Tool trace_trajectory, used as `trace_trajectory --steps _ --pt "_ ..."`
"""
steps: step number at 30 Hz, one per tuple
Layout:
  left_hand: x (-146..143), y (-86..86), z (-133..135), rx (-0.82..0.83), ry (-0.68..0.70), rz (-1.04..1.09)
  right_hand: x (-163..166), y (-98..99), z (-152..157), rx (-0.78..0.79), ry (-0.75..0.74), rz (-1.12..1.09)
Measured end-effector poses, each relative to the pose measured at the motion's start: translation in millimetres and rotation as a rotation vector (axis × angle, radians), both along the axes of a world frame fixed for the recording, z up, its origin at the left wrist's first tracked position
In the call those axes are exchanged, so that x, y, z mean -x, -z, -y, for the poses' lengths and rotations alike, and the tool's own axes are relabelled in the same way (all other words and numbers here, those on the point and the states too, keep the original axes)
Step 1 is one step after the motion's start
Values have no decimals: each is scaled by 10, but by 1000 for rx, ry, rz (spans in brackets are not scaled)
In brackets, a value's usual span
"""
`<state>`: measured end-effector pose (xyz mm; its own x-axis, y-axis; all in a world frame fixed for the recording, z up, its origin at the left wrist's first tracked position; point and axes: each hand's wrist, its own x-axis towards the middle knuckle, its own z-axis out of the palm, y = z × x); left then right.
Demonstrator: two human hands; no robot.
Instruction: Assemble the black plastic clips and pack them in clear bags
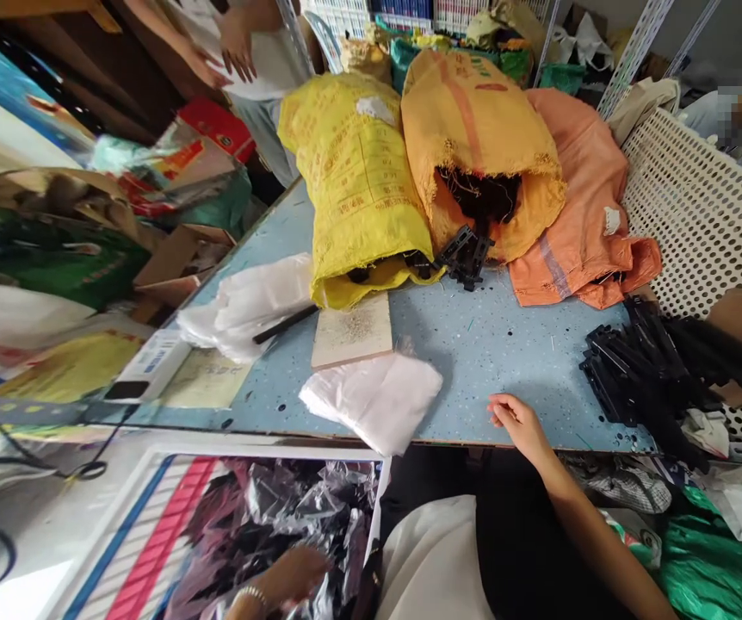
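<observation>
My left hand [299, 575], smeared by motion, is over a bin of clear plastic bags [293, 499] with dark pieces in them; its fingers cannot be made out. My right hand [518, 424] rests at the table's near edge, fingers loosely bent and a little apart, with nothing visible in it. To its left lies a stack of thin white plastic bags [374, 398]. Behind that stack is a flat board [353, 331] with crumbs on it. Right of my right hand, a heap of black plastic strips [648, 370] lies on the blue speckled table [467, 344].
A yellow woven sack [361, 181], an orange sack [474, 120] spilling black parts [466, 257] and a reddish-orange sack [578, 198] lie across the table's back. A perforated white panel [720, 198] borders the right side. Another person [248, 69] stands behind the table.
</observation>
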<state>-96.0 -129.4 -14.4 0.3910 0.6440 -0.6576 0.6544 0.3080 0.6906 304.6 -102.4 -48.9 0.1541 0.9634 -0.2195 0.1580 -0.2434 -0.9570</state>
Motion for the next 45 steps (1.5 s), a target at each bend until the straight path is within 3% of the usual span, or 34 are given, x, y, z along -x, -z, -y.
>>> trace_trajectory --steps 2,4,7,9,10,13,17,20,23,25,28,30,33,36,39,42,44,45 --pt "-228 -54 -397 18 81 84 23 38 -20 -8 32 -1" --pt "-660 -224 -923 -95 182 229 48 79 -19 -22 60 14" --pt "-1639 -607 -1870 -639 257 263 71 140 14 -64 72 43" --pt "-2359 -837 -2498 -903 274 77 79 176 37 -90 70 41" --pt "-2688 -922 -2781 -960 229 -54 83 190 45 -99 69 37" --pt "-3399 -1016 -3417 -998 93 -172 92 211 55 -113 70 49" --pt "-3688 -900 -3744 -936 8 -210 105 198 58 -111 61 51" --pt "-3600 -813 -3709 -894 24 -136 118 189 65 -113 59 -7" --pt "-3350 -725 -3413 -816 78 73 110 180 43 -93 76 -116" --pt "-3122 -622 -3025 -528 38 447 68 132 -14 -61 121 -249" --pt "-2775 -419 -2233 171 -91 968 -51 -59 -150 -80 246 -545" --pt "-2593 -309 -1699 466 -138 1049 -139 -247 -231 -161 224 -745" --pt "-2419 -248 -1126 647 -170 1010 -209 -515 -283 -116 -8 -789" --pt "-2313 -277 -896 517 -222 867 -156 -677 -280 -74 -37 -601" --pt "-2258 -315 -843 67 -245 703 -18 -761 -250 -141 151 -287" --pt "-2272 -341 -795 -356 -244 505 106 -883 -161 -129 134 -52" --pt "-2290 -380 -758 -430 -295 454 133 -1006 -79 -144 7 13" --pt "-2291 -411 -745 -376 -303 489 125 -1071 -43 -173 -47 54"
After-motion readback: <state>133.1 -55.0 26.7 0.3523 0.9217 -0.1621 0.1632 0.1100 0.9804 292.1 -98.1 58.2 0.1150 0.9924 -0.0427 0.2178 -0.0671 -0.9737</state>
